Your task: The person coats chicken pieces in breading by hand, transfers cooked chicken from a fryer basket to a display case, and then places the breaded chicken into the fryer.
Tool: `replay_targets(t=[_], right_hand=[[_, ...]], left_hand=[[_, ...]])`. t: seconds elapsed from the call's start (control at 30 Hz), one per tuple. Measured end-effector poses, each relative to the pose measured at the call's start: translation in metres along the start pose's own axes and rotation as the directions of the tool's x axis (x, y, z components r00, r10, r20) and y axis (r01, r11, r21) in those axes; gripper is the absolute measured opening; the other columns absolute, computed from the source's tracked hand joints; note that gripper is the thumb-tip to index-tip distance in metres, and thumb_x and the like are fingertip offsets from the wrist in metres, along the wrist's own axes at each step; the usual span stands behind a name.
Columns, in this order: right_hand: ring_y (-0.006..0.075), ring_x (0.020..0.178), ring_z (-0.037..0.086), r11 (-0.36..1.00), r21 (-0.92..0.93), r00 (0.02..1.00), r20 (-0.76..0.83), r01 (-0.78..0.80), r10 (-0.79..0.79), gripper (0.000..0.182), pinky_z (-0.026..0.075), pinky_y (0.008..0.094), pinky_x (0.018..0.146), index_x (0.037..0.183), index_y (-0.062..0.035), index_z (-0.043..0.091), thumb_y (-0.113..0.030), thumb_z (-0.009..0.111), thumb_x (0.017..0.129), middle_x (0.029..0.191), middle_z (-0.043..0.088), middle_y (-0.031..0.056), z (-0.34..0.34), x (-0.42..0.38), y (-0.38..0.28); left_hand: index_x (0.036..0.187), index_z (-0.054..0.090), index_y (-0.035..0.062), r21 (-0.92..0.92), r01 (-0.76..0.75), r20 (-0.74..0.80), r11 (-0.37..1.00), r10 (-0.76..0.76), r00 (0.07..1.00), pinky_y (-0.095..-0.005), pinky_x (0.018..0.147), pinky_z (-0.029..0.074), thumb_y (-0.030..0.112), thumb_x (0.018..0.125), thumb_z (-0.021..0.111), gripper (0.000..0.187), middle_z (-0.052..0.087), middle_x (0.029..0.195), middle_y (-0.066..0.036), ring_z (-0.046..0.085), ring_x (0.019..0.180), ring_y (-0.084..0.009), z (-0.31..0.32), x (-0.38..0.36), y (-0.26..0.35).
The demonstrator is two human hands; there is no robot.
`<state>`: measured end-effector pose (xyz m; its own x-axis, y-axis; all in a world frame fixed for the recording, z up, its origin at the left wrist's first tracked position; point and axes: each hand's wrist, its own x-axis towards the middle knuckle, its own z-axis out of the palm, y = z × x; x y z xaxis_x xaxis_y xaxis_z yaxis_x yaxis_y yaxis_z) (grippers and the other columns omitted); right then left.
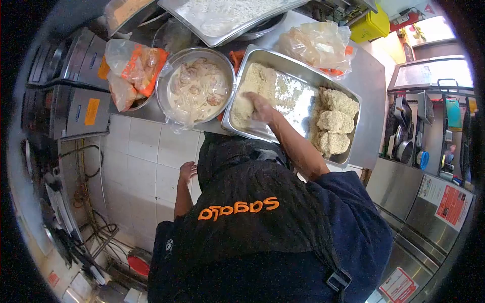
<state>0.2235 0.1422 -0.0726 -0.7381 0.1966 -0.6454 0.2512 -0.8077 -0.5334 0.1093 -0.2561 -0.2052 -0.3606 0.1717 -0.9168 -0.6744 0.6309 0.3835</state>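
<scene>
Breadcrumb-coated pale cutlet (247, 103) lies at nine o'clock in my rectangular steel tray (298, 68); my right hand (260, 107) presses it, fingers spread, my left hand (187, 171) hangs loosely curled. Breading underway, I judge; next, stack it with finished pieces (331, 121) at three o'clock.

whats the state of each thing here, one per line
right hand: pressing down in the crumbs, coated
left hand: hanging free, holding nothing
crumb tray: partly bare in the middle
breaded pieces: coated, stacked at the tray's right end
round bowl: holds pieces in pale batter
plastic bags: crumpled, partly filled
</scene>
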Motion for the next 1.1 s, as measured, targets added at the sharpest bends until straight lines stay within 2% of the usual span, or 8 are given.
replay_targets(t=[0.17, 0.27, 0.33, 0.47, 0.53, 0.7, 0.93, 1.1], right_hand=[[0.0206, 0.079, 0.059, 0.988, -0.062, 0.983, -0.112, 0.14, -0.146, 0.036, 0.049, 0.037, 0.068, 0.101, -0.0037, 0.054, -0.033, 0.049, 0.081, 0.093, 0.059, 0.0065, -0.031, 0.001, -0.044], [0.0283, 0.075, 0.06, 0.665, -0.746, 0.849, -0.33, 0.032, -0.411, 0.039, 0.048, 0.0396, 0.065, 0.1, 0.0015, 0.054, -0.032, 0.05, 0.08, 0.089, 0.061, 0.0147, -0.021, -0.012, -0.078], [0.0359, 0.073, 0.059, -0.013, -0.987, 0.798, -0.12, -0.157, -0.59, 0.041, 0.046, 0.0424, 0.065, 0.099, 0.005, 0.053, -0.03, 0.05, 0.079, 0.081, 0.06, 0.0238, -0.024, -0.002, -0.084], [0.0375, 0.076, 0.058, -0.091, -0.996, 0.901, 0.035, -0.005, -0.433, 0.039, 0.045, 0.0427, 0.068, 0.097, 0.0028, 0.053, -0.029, 0.054, 0.074, 0.076, 0.057, 0.0271, -0.022, 0.039, -0.048], [0.0359, 0.081, 0.057, -0.261, -0.928, 0.657, 0.374, 0.267, -0.655, 0.035, 0.044, 0.0442, 0.069, 0.095, -0.0002, 0.053, -0.029, 0.054, 0.074, 0.079, 0.056, 0.0267, -0.018, 0.038, -0.004], [0.0335, 0.082, 0.056, -0.063, -0.99, 0.985, 0.129, 0.123, -0.113, 0.042, 0.044, 0.0392, 0.075, 0.092, -0.0018, 0.057, -0.04, 0.054, 0.075, 0.09, 0.057, 0.0218, 0.019, -0.024, 0.013], [0.0264, 0.091, 0.054, 0.274, -0.951, 0.984, -0.111, -0.145, 0.136, 0.057, 0.04, 0.0366, 0.082, 0.105, -0.0024, 0.057, -0.048, 0.061, 0.071, 0.104, 0.056, 0.0189, -0.031, -0.022, 0.009], [0.0279, 0.078, 0.058, 0.167, -0.986, 0.959, -0.057, -0.011, -0.276, 0.045, 0.045, 0.0372, 0.072, 0.088, -0.0009, 0.06, -0.041, 0.065, 0.067, 0.085, 0.061, 0.0165, -0.033, -0.019, -0.06]], left_hand=[[0.1, 0.054, 0.0113, 0.086, -0.047, -0.009, 0.995, 0.048, 0.999, -0.0351, 0.072, 0.043, 0.026, 0.083, 0.048, 0.023, 0.056, 0.089, -0.003, 0.053, 0.082, -0.0179, 0.007, -0.007, -0.009], [0.1, 0.054, 0.0113, 0.096, -0.017, 0.049, 0.995, 0.013, 0.999, -0.0354, 0.074, 0.042, 0.026, 0.083, 0.048, 0.024, 0.055, 0.091, -0.003, 0.052, 0.085, -0.0186, 0.004, 0.013, -0.023], [0.101, 0.054, 0.0112, 0.032, 0.014, 0.093, 0.999, -0.017, 0.996, -0.0357, 0.075, 0.042, 0.026, 0.083, 0.048, 0.024, 0.055, 0.093, -0.003, 0.052, 0.087, -0.0191, 0.003, 0.015, -0.026], [0.103, 0.053, 0.0116, 0.026, -0.017, 0.073, 1.0, 0.015, 0.997, -0.035, 0.074, 0.043, 0.028, 0.083, 0.048, 0.027, 0.056, 0.094, -0.004, 0.052, 0.088, -0.0196, -0.003, 0.025, -0.027], [0.104, 0.053, 0.0117, 0.064, -0.033, 0.07, 0.997, 0.029, 0.997, -0.0349, 0.073, 0.043, 0.029, 0.083, 0.048, 0.028, 0.056, 0.094, -0.004, 0.052, 0.087, -0.0194, -0.004, 0.018, -0.019], [0.104, 0.052, 0.0124, 0.01, -0.039, -0.008, 0.999, 0.039, 0.999, -0.0359, 0.071, 0.044, 0.029, 0.082, 0.049, 0.028, 0.056, 0.094, -0.004, 0.053, 0.083, -0.0181, 0.004, -0.005, 0.005], [0.103, 0.053, 0.0126, 0.159, -0.086, 0.042, 0.984, 0.081, 0.996, -0.035, 0.07, 0.044, 0.028, 0.081, 0.05, 0.027, 0.055, 0.092, -0.003, 0.053, 0.08, -0.0166, 0.004, -0.002, -0.005], [0.103, 0.052, 0.0119, 0.098, -0.024, -0.009, 0.995, 0.025, 1.0, -0.0334, 0.07, 0.045, 0.027, 0.082, 0.05, 0.026, 0.055, 0.09, -0.003, 0.053, 0.079, -0.0166, 0.006, -0.017, 0.008]])
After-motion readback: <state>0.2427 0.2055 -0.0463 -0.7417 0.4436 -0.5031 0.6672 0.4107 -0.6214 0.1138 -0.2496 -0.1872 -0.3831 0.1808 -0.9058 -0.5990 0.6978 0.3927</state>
